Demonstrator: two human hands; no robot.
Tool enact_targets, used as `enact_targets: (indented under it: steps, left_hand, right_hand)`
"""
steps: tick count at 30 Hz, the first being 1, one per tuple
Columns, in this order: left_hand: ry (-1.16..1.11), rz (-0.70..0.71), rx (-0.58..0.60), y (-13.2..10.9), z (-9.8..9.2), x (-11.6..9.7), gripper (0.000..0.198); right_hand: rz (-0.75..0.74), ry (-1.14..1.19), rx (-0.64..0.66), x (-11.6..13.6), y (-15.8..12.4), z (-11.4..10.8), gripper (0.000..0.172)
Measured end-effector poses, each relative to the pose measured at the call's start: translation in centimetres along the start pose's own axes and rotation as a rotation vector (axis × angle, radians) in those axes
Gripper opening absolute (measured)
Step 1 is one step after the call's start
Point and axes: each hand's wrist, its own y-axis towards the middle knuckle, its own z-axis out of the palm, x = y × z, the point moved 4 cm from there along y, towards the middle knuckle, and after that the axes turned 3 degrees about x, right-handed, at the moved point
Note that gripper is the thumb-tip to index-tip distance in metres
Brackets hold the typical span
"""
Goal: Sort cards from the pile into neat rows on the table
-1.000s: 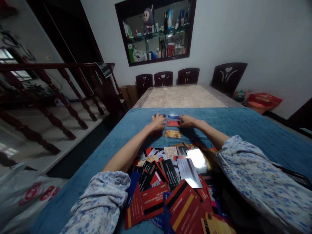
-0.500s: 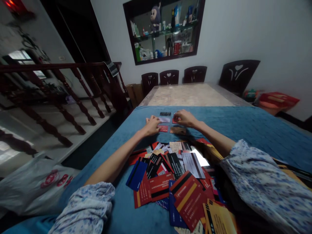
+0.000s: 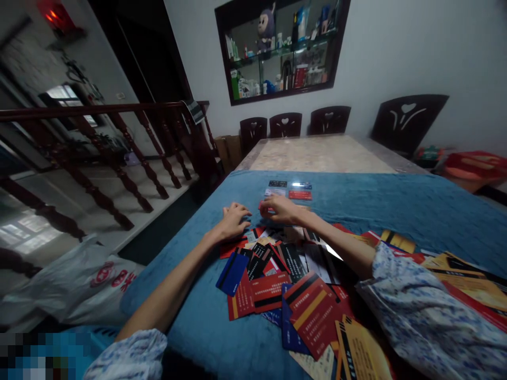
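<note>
Beside the small rows of laid-out cards, my left hand (image 3: pixel 234 220) rests over the blue cloth, palm down with its fingers apart and nothing visible in them. My right hand (image 3: pixel 280 208) reaches across with bent fingers closed at the end of a red card (image 3: pixel 261 205), which it mostly hides. Behind it lie a black card (image 3: pixel 278 183), a blue card (image 3: pixel 303 186), a pale card (image 3: pixel 273 192) and another red card (image 3: pixel 300 195). Nearer to me is a loose heap of overlapping cards (image 3: pixel 271 290), partly covered by my right forearm.
Blue cloth (image 3: pixel 356 195) covers the near part of a stone-topped table (image 3: pixel 317 150). Yellow and red cards (image 3: pixel 459 274) lie at the right. Dark chairs (image 3: pixel 407 124) stand around the far end. A white plastic bag (image 3: pixel 79 285) and wooden railing (image 3: pixel 119 108) are left.
My left hand has drawn back from the laid-out cards. My right hand has left the red card in the right column and moved to the nearer left one. The view has turned slightly left.
</note>
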Motion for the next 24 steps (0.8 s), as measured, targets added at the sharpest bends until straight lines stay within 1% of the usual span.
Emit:
enact_targets:
  steps: [5, 7, 10, 13, 16, 18, 21, 24]
  left_hand:
    - [-0.011, -0.026, 0.063, -3.6, 0.4, 1.0, 0.028]
    - [-0.031, -0.033, 0.085, -5.0, 0.3, 1.1, 0.031]
    - [-0.077, -0.047, 0.125, -6.9, 0.1, 1.3, 0.043]
    - [-0.111, -0.027, 0.200, -8.4, 0.0, 1.2, 0.067]
    - [-0.123, 0.012, 0.253, -9.1, -0.1, 0.7, 0.092]
    - [-0.124, 0.035, 0.270, -9.2, -0.2, 0.2, 0.098]
    - [-0.126, 0.055, 0.261, -8.7, -0.2, -0.2, 0.097]
    - [-0.093, 0.053, 0.231, -7.9, 0.0, 0.1, 0.089]
  right_hand:
    - [-0.077, 0.028, 0.038, 2.2, 0.0, 0.8, 0.014]
    - [-0.116, 0.033, 0.067, 3.2, 0.2, 1.1, 0.012]
    - [-0.152, 0.044, 0.122, 4.3, 0.5, 1.9, 0.013]
    - [-0.161, 0.047, 0.147, 4.9, 0.7, 2.6, 0.015]
    - [-0.163, 0.049, 0.157, 5.1, 0.8, 2.9, 0.015]
    - [-0.162, 0.051, 0.158, 5.0, 0.8, 3.1, 0.016]
    - [-0.159, 0.056, 0.154, 4.8, 0.8, 3.3, 0.017]
    - [-0.152, 0.062, 0.148, 4.7, 0.7, 3.5, 0.017]
